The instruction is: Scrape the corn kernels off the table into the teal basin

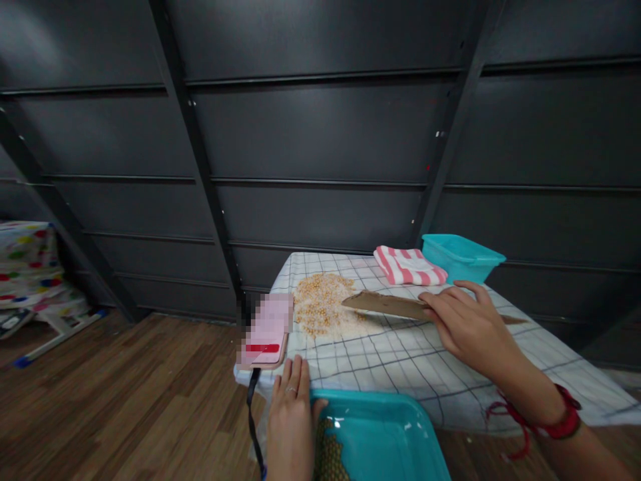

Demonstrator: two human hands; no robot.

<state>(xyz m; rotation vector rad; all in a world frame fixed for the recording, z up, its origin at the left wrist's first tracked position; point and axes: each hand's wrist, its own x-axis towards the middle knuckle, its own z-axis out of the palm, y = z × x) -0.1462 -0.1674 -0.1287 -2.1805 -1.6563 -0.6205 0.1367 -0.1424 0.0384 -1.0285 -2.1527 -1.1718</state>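
My right hand (468, 324) is closed around a flat brown cardboard piece (385, 304), whose far end rests at the edge of a pile of yellow grains (323, 304) spread on the checked white tablecloth (400, 361). My left hand (290, 414), with a ring on one finger, grips the near left rim of a teal plastic tray (385, 434) held below the table's front edge. Some yellow grains lie in the tray's left corner (328, 457).
A pink phone (265, 331) with a dark strap lies at the table's left front corner. A red-and-white striped cloth (408, 266) and a teal tub (461, 257) sit at the far side. Dark metal panels stand behind; wooden floor and colourful bedding (27, 264) lie left.
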